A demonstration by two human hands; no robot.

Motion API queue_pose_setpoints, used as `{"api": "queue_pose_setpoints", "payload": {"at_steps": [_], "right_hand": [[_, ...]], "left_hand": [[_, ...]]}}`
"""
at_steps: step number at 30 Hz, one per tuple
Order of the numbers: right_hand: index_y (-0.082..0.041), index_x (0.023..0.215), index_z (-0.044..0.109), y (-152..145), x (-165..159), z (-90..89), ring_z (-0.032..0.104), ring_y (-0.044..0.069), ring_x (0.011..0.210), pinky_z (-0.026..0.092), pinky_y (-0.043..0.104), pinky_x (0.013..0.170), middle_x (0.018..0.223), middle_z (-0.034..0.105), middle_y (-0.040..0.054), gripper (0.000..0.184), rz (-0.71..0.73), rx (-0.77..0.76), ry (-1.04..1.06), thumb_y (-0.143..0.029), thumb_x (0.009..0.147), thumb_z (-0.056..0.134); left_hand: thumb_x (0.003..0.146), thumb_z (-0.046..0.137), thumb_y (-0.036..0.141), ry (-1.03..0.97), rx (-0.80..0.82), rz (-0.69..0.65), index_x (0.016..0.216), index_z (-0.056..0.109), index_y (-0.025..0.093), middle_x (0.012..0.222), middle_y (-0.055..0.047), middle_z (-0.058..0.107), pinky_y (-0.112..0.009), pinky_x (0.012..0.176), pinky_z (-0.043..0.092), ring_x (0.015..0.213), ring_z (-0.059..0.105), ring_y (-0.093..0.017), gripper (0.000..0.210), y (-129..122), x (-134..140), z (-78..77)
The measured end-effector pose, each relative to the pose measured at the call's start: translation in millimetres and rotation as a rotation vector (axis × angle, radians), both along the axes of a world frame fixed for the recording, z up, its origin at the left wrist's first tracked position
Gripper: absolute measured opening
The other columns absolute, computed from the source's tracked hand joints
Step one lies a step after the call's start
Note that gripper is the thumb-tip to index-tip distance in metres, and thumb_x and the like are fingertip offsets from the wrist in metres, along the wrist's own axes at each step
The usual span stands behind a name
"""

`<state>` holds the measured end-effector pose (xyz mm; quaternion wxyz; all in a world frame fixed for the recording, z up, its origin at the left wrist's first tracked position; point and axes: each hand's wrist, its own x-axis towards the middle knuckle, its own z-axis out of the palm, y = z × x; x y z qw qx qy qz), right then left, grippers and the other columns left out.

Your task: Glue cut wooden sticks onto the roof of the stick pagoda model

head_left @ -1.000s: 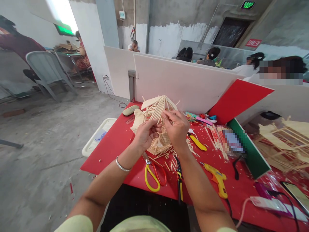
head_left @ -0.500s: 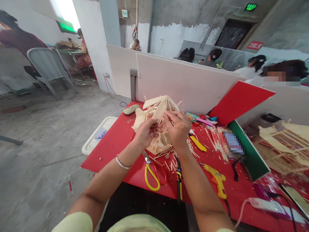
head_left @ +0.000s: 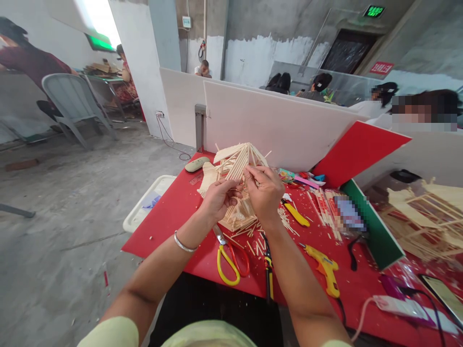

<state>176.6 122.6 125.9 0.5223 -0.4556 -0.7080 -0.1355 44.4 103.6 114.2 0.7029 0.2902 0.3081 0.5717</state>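
A small model house (head_left: 238, 161) of pale wooden sticks stands on the red tabletop, its sloped stick roof rising to a peak. My left hand (head_left: 221, 196) is closed, thumb and forefinger pinching at the roof's lower edge. Beside it, my right hand (head_left: 265, 189) is closed with its fingertips pressed against the right side of the same roof panel. Any single stick between those fingers is too small to make out. Cut stick pieces (head_left: 256, 243) lie around the base. Scissors (head_left: 231, 262) with a yellow and a red handle rest in front of the model, next to black-and-yellow pliers (head_left: 268, 274).
A yellow glue gun (head_left: 323, 267) and a yellow-handled tool (head_left: 298, 214) lie to the right. Bundled sticks (head_left: 323, 212) sit near a green board (head_left: 376, 221). A white partition (head_left: 275, 120) runs behind the table. A white tray (head_left: 132, 219) is at the left.
Both hands stay at the roof; my right hand has shifted very slightly left. The model and the tools keep their places.
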Motion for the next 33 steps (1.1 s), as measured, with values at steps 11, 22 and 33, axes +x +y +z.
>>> {"api": "queue_pose_setpoints", "payload": {"at_steps": [11,22,33], "right_hand": [[-0.025,0.107,0.074,0,1,-1.2,0.063,0.017,0.096,0.047,0.033,0.091,0.099,0.073,0.0040,0.023,0.002,-0.049,0.006,-0.034,0.095,0.057],[-0.026,0.114,0.071,-13,4,-2.6,0.061,0.018,0.104,0.049,0.036,0.095,0.110,0.069,0.0056,0.024,0.037,-0.029,0.033,-0.031,0.095,0.056],[-0.024,0.091,0.075,-118,25,-53.5,0.062,0.014,0.074,0.052,0.028,0.069,0.081,0.066,0.0009,0.017,0.346,-0.545,0.446,-0.034,0.091,0.061]], "left_hand": [[0.061,0.088,0.029,0.033,0.013,0.069,0.075,0.064,0.012,0.065,-0.001,0.065,-0.016,0.038,0.033,0.049,0.056,-0.005,0.033,1,5,-1.5],[0.061,0.089,0.028,-0.008,-0.023,0.022,0.078,0.065,0.012,0.065,0.001,0.063,-0.014,0.039,0.036,0.049,0.055,-0.004,0.033,-5,8,-9.6],[0.070,0.083,0.035,0.359,0.022,-0.082,0.077,0.075,0.015,0.060,-0.005,0.068,-0.020,0.048,0.044,0.054,0.063,-0.013,0.023,-103,4,-63.7]]}}
